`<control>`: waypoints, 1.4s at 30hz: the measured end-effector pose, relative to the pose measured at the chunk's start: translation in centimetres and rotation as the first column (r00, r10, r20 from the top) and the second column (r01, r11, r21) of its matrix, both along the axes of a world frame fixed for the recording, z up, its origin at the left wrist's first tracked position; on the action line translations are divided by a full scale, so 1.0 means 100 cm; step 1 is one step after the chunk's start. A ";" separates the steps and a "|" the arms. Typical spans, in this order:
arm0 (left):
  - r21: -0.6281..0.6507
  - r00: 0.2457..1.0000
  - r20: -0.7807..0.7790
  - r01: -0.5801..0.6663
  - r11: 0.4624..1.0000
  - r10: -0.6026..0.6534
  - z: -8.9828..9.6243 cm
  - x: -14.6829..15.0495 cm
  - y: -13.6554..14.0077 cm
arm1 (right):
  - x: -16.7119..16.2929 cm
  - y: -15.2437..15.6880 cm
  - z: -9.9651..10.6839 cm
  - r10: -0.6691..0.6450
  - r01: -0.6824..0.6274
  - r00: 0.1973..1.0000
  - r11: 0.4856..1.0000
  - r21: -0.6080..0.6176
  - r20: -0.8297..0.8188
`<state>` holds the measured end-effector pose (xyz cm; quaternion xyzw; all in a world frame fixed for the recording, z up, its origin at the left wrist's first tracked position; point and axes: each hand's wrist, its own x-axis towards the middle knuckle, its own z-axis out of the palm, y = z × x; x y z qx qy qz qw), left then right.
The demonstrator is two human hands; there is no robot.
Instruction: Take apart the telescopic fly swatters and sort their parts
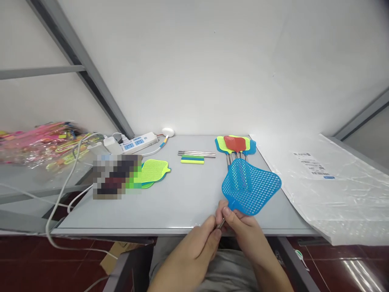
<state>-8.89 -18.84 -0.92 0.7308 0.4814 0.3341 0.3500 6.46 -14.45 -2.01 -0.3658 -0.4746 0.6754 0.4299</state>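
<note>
The left hand (197, 245) is closed around a thin metal shaft (221, 223), and the right hand (242, 224) pinches it just below the blue fly-swatter head (253, 188), which is tilted up over the tabletop's (182, 202) front. Behind it lies a cluster of fly swatters (235, 144). Leftward are metal rods (197, 154), coloured tubes (192, 159), loose swatter heads (154, 170) and a power strip (140, 142); rightward, bubble wrap (291, 178).

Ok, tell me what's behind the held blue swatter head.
Beyond the blue swatter head, metal rods of piled swatters show; their lower parts are covered, indistinct through the holes.
</note>
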 end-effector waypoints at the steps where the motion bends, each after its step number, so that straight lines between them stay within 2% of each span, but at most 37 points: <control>1: -0.012 0.998 -0.053 0.022 1.000 -0.022 0.004 -0.002 0.000 | 0.004 0.000 0.000 -0.014 0.014 1.000 1.000 0.006 0.013; 4: -0.122 0.958 -0.271 0.058 0.991 -0.089 0.016 -0.010 0.001 | 0.025 0.008 0.003 -0.170 0.171 0.984 0.985 0.010 -0.054; 7: -0.202 0.901 -0.410 0.059 0.978 -0.139 0.026 -0.020 0.000 | 0.054 0.023 0.009 -0.415 0.431 0.878 0.902 0.015 -0.237; 9: -0.154 0.896 -0.428 0.054 0.987 -0.116 0.029 -0.030 -0.001 | 0.066 0.029 0.013 -0.423 0.452 0.857 0.891 0.035 -0.295; 11: -0.009 0.904 -0.425 0.043 0.999 -0.043 0.030 -0.042 -0.002 | 0.066 0.028 0.014 -0.397 0.431 0.861 0.902 0.040 -0.318; 14: 0.253 0.905 -0.416 0.021 0.967 0.089 0.028 -0.057 -0.004 | 0.045 0.018 0.009 -0.314 0.341 0.902 0.939 0.044 -0.296; 17: 0.362 0.883 -0.446 0.027 0.932 0.148 0.024 -0.053 -0.002 | 0.018 0.005 0.003 -0.116 0.133 0.976 0.988 0.084 -0.183; 19: 0.403 0.878 -0.448 0.031 0.915 0.168 0.020 -0.040 0.002 | 0.005 0.000 0.000 -0.072 0.087 0.990 0.987 0.131 -0.120; 21: 0.460 0.887 -0.400 -0.021 0.887 0.229 0.013 -0.023 0.005 | 0.000 -0.001 -0.003 -0.151 0.168 0.983 0.970 0.177 -0.104; 22: 0.516 0.900 -0.332 -0.077 0.853 0.283 0.009 -0.014 0.005 | 0.000 0.000 -0.005 -0.216 0.235 0.970 0.955 0.181 -0.114; 24: 0.646 0.928 -0.087 -0.225 0.729 0.363 -0.002 0.005 0.003 | 0.003 0.004 -0.008 -0.339 0.361 0.928 0.921 0.149 -0.155; 25: 0.708 0.944 0.101 -0.290 0.644 0.314 -0.008 0.014 0.002 | 0.005 0.007 -0.009 -0.388 0.414 0.901 0.903 0.118 -0.194; 26: 0.725 0.950 0.235 -0.312 0.614 0.206 -0.014 0.023 0.001 | 0.007 0.009 -0.009 -0.431 0.460 0.871 0.884 0.083 -0.237; 27: 0.678 0.963 0.259 -0.238 0.696 0.077 -0.019 0.031 0.001 | 0.007 0.011 -0.010 -0.465 0.496 0.840 0.866 0.053 -0.279; 28: 0.580 0.944 0.329 -0.224 0.783 0.026 -0.022 0.038 0.002 | 0.007 0.012 -0.010 -0.489 0.525 0.812 0.851 0.030 -0.318; 29: 0.420 0.900 0.433 -0.247 0.873 0.047 -0.023 0.044 0.005 | 0.007 0.013 -0.011 -0.505 0.544 0.789 0.839 0.017 -0.349; 30: 0.224 0.840 0.532 -0.261 0.939 0.107 -0.022 0.048 0.010 | 0.006 0.013 -0.011 -0.508 0.551 0.778 0.835 0.013 -0.370; 31: 0.020 0.753 0.626 -0.279 0.960 0.206 -0.020 0.051 0.016 | 0.004 0.013 -0.011 -0.495 0.542 0.780 0.840 0.017 -0.382; 32: -0.153 0.671 0.685 -0.249 0.957 0.284 -0.016 0.052 0.022 | 0.003 0.012 -0.012 -0.465 0.515 0.797 0.857 0.030 -0.385; 33: -0.271 0.625 0.711 -0.178 0.946 0.322 -0.011 0.052 0.028 | 0.002 0.010 -0.012 -0.426 0.478 0.820 0.877 0.047 -0.383; 34: -0.338 0.624 0.714 -0.092 0.937 0.318 -0.007 0.052 0.034 | 0.001 0.009 -0.012 -0.384 0.437 0.843 0.897 0.062 -0.377; 36: -0.380 0.670 0.696 0.037 0.924 0.260 -0.001 0.052 0.042 | 0.001 0.007 -0.013 -0.309 0.360 0.876 0.930 0.073 -0.371; 38: -0.364 0.696 0.685 0.069 0.929 0.217 0.000 0.053 0.045 | 0.000 0.005 -0.013 -0.260 0.307 0.891 0.949 0.074 -0.373; 42: -0.349 0.596 0.763 0.056 0.935 0.249 -0.005 0.054 0.042 | 0.001 0.002 -0.011 -0.229 0.280 0.906 0.955 0.097 -0.356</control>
